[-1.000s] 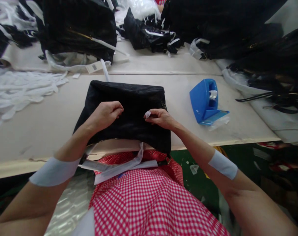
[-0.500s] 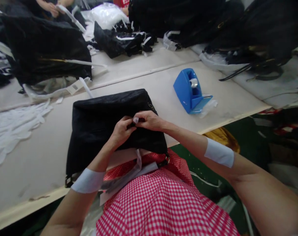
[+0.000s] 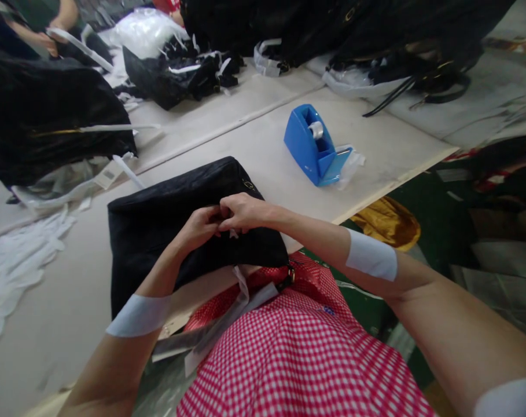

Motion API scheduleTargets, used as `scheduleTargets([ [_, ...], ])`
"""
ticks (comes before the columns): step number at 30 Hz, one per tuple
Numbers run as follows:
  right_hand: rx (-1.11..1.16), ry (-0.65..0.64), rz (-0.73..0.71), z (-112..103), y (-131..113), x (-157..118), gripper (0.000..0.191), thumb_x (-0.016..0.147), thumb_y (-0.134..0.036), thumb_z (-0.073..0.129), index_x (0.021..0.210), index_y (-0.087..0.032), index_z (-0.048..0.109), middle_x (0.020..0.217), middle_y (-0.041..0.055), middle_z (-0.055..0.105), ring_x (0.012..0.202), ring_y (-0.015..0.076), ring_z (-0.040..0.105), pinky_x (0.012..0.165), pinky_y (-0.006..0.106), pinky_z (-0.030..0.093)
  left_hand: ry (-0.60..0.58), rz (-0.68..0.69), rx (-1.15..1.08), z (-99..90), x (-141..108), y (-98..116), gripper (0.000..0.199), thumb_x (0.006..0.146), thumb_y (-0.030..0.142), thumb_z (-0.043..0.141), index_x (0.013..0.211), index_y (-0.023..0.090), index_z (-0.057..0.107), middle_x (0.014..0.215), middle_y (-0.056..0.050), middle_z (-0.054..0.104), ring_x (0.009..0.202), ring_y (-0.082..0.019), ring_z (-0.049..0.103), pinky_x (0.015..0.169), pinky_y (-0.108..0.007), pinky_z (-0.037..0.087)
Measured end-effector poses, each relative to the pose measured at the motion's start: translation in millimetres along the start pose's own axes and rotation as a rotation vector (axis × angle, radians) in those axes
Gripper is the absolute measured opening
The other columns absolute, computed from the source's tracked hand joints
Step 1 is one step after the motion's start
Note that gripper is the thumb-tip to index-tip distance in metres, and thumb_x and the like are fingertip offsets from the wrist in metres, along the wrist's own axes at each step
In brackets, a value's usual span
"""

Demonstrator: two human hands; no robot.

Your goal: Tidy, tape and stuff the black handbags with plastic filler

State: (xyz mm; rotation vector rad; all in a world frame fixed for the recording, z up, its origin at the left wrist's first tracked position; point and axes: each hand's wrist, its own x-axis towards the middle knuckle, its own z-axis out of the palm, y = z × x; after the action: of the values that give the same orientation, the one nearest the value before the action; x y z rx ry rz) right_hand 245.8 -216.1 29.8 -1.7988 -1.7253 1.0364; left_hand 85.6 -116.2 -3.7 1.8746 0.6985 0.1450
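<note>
While both hands are meeting over the middle of a black bag, the bag is lying on the pale table at its near edge, just above the lap of a red-and-white checked apron. The left hand is curling its fingers inward, their tips hiding partly beneath the other hand, so how tightly they are closing, or on what, I cannot tell. The right hand is bending its fingers down against the left fingertips; a small pale scrap is showing just below them, though whether either hand is gripping it is not clear. Wrapped white strips are trailing over the apron, and a gold-coloured buckle is hanging at the bag's near right corner. Beyond the bag to the right, a blue tape dispenser is sitting on the table, a roll showing inside it. Loose white strips are lying in a heap to the left. Farther back on that side, a co-worker's hand is appearing beside a long white band, behind another black bag.
</note>
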Motion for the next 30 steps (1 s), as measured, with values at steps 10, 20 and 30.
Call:
scheduleTargets([
  [10,-0.251,-0.074,-0.029,-2.5,1.1,2.7,0.024,0.076,-0.007,0.068,0.099,-0.014,0.064,0.09,0.0056,0.07,0.074,0.0155,0.064,0.055,0.022,0.042,-0.119,-0.064,-0.142,-16.3,3.0,3.9,0.032,0.067,0.031,0.077,0.092,0.012,0.073,0.075,-0.002,0.067,0.061,-0.012,0.059,0.061,-0.026,0.053],
  [20,0.094,0.031,-0.081,-24.2,3.0,17.3,0.015,0.085,-0.006,0.058,0.096,-0.015,0.063,0.07,-0.0011,0.064,0.059,0.0105,0.058,0.058,0.021,0.046,-0.059,-0.009,-0.11,-13.3,4.9,-5.9,0.03,0.07,0.04,0.078,0.087,0.015,0.076,0.073,-0.002,0.064,0.054,-0.008,0.046,0.048,-0.02,0.038],
  [30,-0.32,0.192,-0.218,22.0,54.2,-14.3,0.039,0.081,-0.035,0.078,0.111,-0.014,0.065,0.108,0.0099,0.062,0.092,0.0207,0.059,0.08,0.03,0.045,-0.163,0.229,0.168,-26.5,-3.2,3.0,0.024,0.083,0.04,0.069,0.078,0.018,0.077,0.092,-0.005,0.064,0.086,-0.017,0.062,0.083,-0.029,0.049],
])
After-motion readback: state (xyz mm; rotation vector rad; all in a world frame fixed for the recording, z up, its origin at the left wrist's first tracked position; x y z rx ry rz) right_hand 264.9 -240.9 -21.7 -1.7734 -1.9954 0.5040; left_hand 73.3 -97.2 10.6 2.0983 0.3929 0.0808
